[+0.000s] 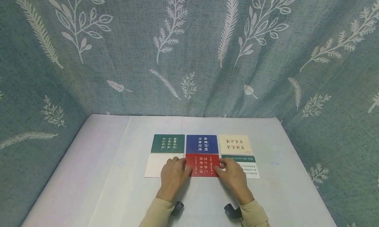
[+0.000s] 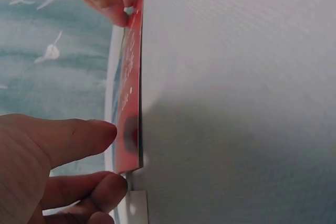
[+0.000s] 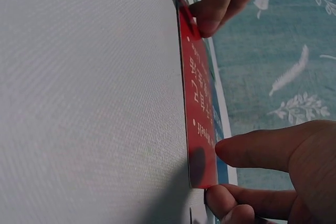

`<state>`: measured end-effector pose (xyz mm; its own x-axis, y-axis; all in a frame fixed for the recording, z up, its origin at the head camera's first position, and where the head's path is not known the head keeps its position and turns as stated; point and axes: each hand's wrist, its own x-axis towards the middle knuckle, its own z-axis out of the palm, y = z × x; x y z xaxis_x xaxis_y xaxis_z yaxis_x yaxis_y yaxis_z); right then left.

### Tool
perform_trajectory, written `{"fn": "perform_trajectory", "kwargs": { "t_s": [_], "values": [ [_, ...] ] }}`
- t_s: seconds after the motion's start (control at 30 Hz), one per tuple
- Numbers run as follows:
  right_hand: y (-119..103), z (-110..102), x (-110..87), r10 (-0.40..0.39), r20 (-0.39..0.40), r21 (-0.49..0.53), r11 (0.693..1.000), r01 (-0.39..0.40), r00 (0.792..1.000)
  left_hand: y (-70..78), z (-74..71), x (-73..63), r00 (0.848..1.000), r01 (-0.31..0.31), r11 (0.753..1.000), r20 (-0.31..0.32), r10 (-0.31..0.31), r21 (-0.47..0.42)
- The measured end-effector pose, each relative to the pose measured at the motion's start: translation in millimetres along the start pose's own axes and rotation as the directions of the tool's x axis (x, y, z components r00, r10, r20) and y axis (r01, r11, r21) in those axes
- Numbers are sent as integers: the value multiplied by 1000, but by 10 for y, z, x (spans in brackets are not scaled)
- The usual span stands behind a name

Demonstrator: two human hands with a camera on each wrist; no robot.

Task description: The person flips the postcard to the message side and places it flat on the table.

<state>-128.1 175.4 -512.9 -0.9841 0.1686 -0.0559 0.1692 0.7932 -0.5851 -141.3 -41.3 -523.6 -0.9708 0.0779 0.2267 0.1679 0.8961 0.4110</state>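
A red card (image 1: pixel 202 165) with pale lettering lies in the front row, between both hands. At its left end is my left hand (image 1: pixel 174 172), its fingers against the side edge. The left thumb (image 2: pixel 89 137) is just above the red face, casting a dark spot on it. My right hand (image 1: pixel 235 175) mirrors this at the other end, with a fingertip at the edge and the thumb (image 3: pixel 252 148) over the face. A white card (image 1: pixel 152 166) is partly under my left hand. My right hand covers part of a white card with a green band (image 1: pixel 251 169).
Behind the red card a green card (image 1: pixel 167 143), a blue card (image 1: pixel 202 144) and a cream card (image 1: pixel 235 144) form the back row. They lie on a white-covered table (image 1: pixel 118 194). Teal leaf-patterned cloth (image 1: pixel 189 56) hangs around its back and sides.
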Motion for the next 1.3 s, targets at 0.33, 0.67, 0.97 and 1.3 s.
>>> {"fn": "perform_trajectory", "kwargs": {
  "t_s": [0.33, 0.67, 0.97, 1.3],
  "values": [
    [1, -21, 13, 9, 8, 19, 1000, -9, 1000, 35, -85, 10, 999, 30, 996, -26, -32, -86],
    [0, -39, 17, 15, 2, 47, 999, -15, 1000, 7, -90, 23, 994, 107, 977, 0, -108, -186],
    [25, -74, 11, -16, -56, 169, 985, 25, 998, -13, -93, 16, 991, 134, 969, 3, -136, -209],
    [59, -90, 12, -7, -24, 305, 952, 14, 1000, -40, -106, -2, 990, 128, 958, -24, -139, -257]
  ]
}}
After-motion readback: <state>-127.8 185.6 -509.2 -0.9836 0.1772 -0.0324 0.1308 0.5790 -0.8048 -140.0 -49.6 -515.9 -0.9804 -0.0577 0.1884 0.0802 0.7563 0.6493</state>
